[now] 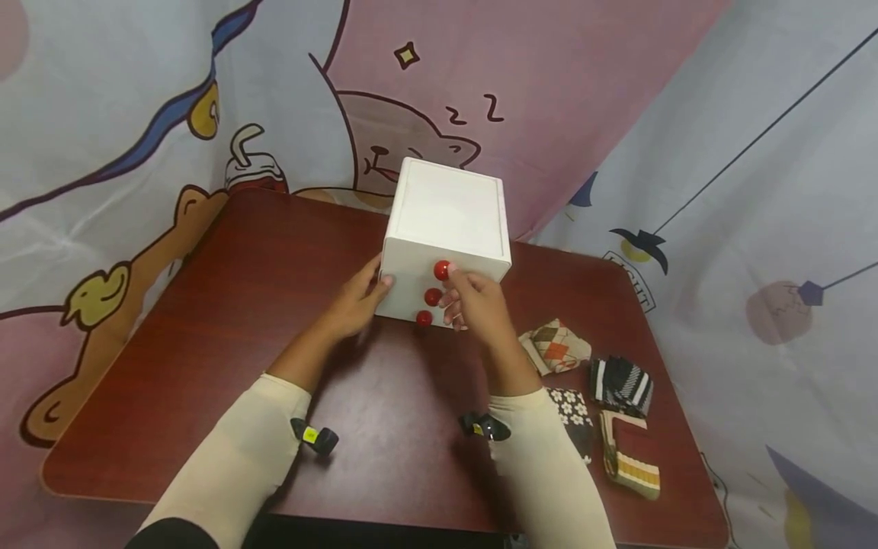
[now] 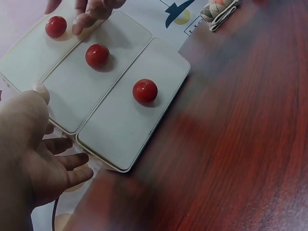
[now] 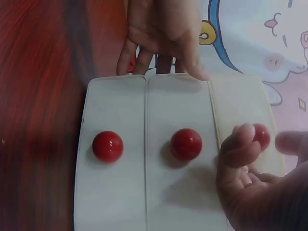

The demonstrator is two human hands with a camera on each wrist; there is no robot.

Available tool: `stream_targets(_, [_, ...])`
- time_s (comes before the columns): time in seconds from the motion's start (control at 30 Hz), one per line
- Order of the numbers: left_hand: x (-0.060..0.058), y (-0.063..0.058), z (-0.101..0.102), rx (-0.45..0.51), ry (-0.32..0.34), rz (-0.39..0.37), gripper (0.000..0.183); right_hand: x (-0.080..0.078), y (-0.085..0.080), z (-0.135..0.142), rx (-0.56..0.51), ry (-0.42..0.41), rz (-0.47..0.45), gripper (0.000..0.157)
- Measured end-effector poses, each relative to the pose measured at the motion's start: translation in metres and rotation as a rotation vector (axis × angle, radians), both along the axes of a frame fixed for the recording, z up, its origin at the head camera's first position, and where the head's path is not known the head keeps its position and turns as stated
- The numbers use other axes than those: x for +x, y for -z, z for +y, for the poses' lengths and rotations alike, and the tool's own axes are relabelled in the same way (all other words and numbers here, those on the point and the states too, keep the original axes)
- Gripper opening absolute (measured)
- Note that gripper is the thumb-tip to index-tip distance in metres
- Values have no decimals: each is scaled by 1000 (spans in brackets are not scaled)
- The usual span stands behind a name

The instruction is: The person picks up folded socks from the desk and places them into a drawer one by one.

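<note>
Head view shows us the white drawer box (image 1: 447, 210) near the middle of our table (image 1: 384, 450). Our left grip (image 1: 353, 306) spreads wide, thumb at the box's front edge; our right grip (image 1: 482, 303) reaches the top red knob (image 1: 440, 270), whether pinching it we cannot tell.

The brown table (image 1: 233, 343) carries four folded textiles (image 1: 620, 385) and, apparently, a white box (image 1: 449, 210).

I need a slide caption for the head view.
Left hand touching a white drawer box, right hand at its top red knob, socks nearby.
</note>
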State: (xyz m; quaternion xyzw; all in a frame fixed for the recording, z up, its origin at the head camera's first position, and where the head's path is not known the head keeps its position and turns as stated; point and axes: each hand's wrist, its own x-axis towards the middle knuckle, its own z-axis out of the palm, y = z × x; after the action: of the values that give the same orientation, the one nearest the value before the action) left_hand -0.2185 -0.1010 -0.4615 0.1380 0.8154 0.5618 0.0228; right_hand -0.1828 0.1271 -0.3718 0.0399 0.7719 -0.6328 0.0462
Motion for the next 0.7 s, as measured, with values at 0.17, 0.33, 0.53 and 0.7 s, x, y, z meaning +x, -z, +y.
stream_targets(0.17, [1, -1, -1, 5, 4, -5, 67, -4, 3, -6, -258, -16, -117, 50])
stream_targets(0.33, [2, 1, 1, 2, -2, -2, 68, -5, 6, -9, -490, -27, -208, 48])
stream_targets(0.53, [2, 1, 1, -12, -12, 3, 67, -5, 10, -14, -683, -22, -229, 51])
stream_targets(0.7, [1, 2, 0, -62, -26, 6, 62, -3, 10, -18, -722, 3, -222, 51])
